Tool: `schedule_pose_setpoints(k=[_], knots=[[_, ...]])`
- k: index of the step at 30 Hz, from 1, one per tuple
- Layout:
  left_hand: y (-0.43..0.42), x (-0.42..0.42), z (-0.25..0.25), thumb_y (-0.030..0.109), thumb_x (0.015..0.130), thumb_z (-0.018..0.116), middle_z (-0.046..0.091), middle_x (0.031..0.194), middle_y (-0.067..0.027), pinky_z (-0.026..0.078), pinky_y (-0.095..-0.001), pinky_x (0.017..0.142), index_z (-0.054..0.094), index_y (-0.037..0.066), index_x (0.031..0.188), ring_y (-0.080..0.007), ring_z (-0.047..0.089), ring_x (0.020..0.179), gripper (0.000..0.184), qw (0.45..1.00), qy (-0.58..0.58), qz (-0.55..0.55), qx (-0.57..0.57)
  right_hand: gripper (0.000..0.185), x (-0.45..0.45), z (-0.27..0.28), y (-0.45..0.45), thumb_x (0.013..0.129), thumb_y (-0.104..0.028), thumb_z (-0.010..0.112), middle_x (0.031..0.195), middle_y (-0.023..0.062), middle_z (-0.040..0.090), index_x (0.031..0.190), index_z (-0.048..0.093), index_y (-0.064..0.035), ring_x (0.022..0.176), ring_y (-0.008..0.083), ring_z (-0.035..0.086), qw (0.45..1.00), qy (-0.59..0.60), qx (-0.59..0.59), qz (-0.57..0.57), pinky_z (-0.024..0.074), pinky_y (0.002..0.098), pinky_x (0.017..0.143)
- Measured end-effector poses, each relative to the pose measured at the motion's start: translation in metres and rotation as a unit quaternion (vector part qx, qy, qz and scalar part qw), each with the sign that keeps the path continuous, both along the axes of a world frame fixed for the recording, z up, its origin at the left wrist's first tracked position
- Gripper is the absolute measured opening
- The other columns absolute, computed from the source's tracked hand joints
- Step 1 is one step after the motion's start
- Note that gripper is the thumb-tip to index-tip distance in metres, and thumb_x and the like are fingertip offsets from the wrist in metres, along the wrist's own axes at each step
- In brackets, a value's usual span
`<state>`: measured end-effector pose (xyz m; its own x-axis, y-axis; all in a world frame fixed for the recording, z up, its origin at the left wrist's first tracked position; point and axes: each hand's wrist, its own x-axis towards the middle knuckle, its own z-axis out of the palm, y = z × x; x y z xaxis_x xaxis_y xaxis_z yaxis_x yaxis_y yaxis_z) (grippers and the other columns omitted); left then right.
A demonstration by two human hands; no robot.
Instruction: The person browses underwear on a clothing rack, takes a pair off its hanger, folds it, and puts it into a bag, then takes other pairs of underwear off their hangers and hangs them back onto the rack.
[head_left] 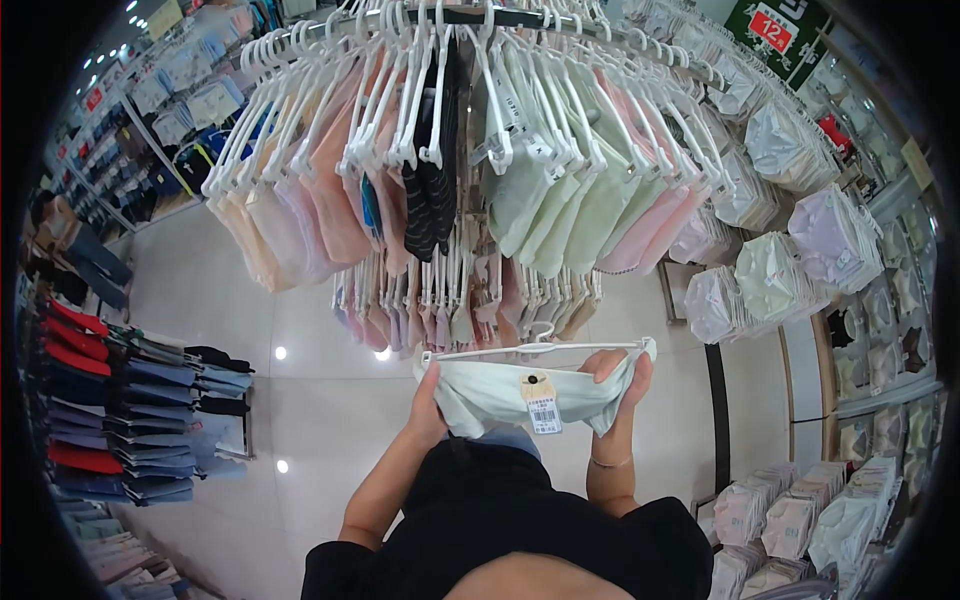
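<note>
A pair of pale green underpants [480, 388] hangs by its waistband from a white clip hanger [500, 350], held level in front of my body. My left hand [428, 408] is closed on the left end of the fabric, close to the hanger's left clip. At the other end my right hand [622, 385] grips the fabric near the right clip, its fingers bent over the top edge. A price tag [543, 412] with a barcode dangles from the middle of the garment. The lower part of the underpants folds away from view.
Ahead, a round metal rack [460, 15] carries many small garments on white hangers. Dark and red folded-looking clothes [80, 400] hang at the left. Packs of underwear [775, 275] line the right-hand wall. Another person [85, 245] is at the far left. Pale floor tiles [320, 430] surround me.
</note>
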<state>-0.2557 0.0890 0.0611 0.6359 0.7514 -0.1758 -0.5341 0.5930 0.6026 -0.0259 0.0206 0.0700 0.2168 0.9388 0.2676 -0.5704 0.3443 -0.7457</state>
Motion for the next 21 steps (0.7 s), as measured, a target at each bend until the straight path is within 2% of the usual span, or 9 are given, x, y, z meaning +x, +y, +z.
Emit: schedule_pose_setpoints(k=[2, 3, 5, 8, 9, 12, 18, 21], knots=[[0.004, -0.01, -0.004, 0.03, 0.081, 0.034, 0.045, 0.104, -0.013, 0.032, -0.0319, 0.085, 0.036, -0.001, 0.108, -0.0226, 0.044, 0.098, 0.042, 0.999, -0.005, -0.008, -0.051, 0.057, -0.003, 0.003, 0.002, 0.076, -0.044, 0.027, 0.058, 0.0143, 0.051, 0.06, 0.053, 0.0044, 0.046, 0.0198, 0.045, 0.996, -0.064, 0.049, 0.037, 0.0381, 0.0256, 0.044], [0.006, -0.014, -0.007, 0.027, 0.08, 0.037, 0.047, 0.102, -0.0127, 0.033, -0.0317, 0.084, 0.038, -0.001, 0.107, -0.0222, 0.045, 0.096, 0.038, 0.997, -0.007, -0.012, -0.076, 0.055, -0.008, 0.007, 0.001, 0.076, -0.043, 0.029, 0.06, 0.0146, 0.052, 0.063, 0.054, 0.0054, 0.048, 0.0201, 0.047, 0.997, -0.08, 0.012, -0.001, 0.0387, 0.0247, 0.046], [0.009, -0.02, -0.01, 0.023, 0.079, 0.039, 0.049, 0.099, -0.0134, 0.035, -0.0325, 0.082, 0.04, -0.002, 0.104, -0.0225, 0.047, 0.093, 0.035, 0.997, 0.047, 0.038, -0.041, 0.051, -0.018, 0.017, -0.002, 0.075, -0.039, 0.034, 0.062, 0.0151, 0.053, 0.069, 0.055, 0.0072, 0.052, 0.0207, 0.05, 0.989, -0.111, -0.06, -0.079, 0.0401, 0.023, 0.05], [0.012, -0.025, -0.007, 0.016, 0.077, 0.044, 0.05, 0.097, -0.0127, 0.037, -0.0321, 0.081, 0.04, -0.002, 0.103, -0.021, 0.049, 0.091, 0.032, 0.991, 0.085, 0.098, -0.013, 0.039, -0.021, 0.019, 0.004, 0.074, -0.029, 0.042, 0.067, 0.0138, 0.056, 0.075, 0.055, 0.0076, 0.058, 0.0183, 0.053, 0.931, -0.207, -0.217, -0.206, 0.0409, 0.0215, 0.056], [0.013, -0.028, -0.005, 0.014, 0.076, 0.045, 0.05, 0.097, -0.0122, 0.037, -0.0317, 0.08, 0.04, -0.002, 0.103, -0.0202, 0.049, 0.09, 0.031, 0.989, 0.093, 0.114, -0.006, 0.024, -0.016, 0.017, 0.003, 0.073, -0.019, 0.047, 0.067, 0.0072, 0.055, 0.074, 0.054, 0.0039, 0.057, 0.0114, 0.051, 0.919, -0.211, -0.276, -0.186, 0.0395, 0.0206, 0.054], [0.012, -0.03, -0.005, 0.012, 0.076, 0.046, 0.05, 0.095, -0.0101, 0.037, -0.0308, 0.079, 0.039, -0.001, 0.103, -0.0184, 0.049, 0.089, 0.03, 0.986, 0.113, 0.119, 0.013, 0.019, -0.014, 0.019, -0.003, 0.074, -0.016, 0.05, 0.071, 0.0038, 0.056, 0.078, 0.056, 0.0022, 0.062, 0.007, 0.048, 0.902, -0.223, -0.306, -0.205, 0.0371, 0.0197, 0.057], [0.01, -0.03, -0.001, 0.014, 0.078, 0.044, 0.05, 0.091, -0.0083, 0.038, -0.0289, 0.076, 0.04, 0.0, 0.099, -0.0163, 0.049, 0.085, 0.026, 0.979, 0.146, 0.123, 0.068, 0.022, -0.013, 0.005, -0.004, 0.081, -0.02, 0.042, 0.066, -0.001, 0.051, 0.078, 0.052, -0.0005, 0.057, 0.0044, 0.043, 0.903, -0.14, -0.25, -0.321, 0.0348, 0.0184, 0.054], [0.015, -0.034, -0.009, 0.019, 0.079, 0.045, 0.05, 0.09, -0.0084, 0.038, -0.0295, 0.075, 0.042, -0.001, 0.096, -0.0155, 0.049, 0.084, 0.026, 0.973, 0.164, 0.145, 0.076, 0.025, -0.012, 0.003, -0.008, 0.083, -0.022, 0.038, 0.064, -0.002, 0.048, 0.076, 0.051, -0.0015, 0.057, 0.004, 0.04, 0.899, -0.137, -0.23, -0.345, 0.0335, 0.0185, 0.054]])
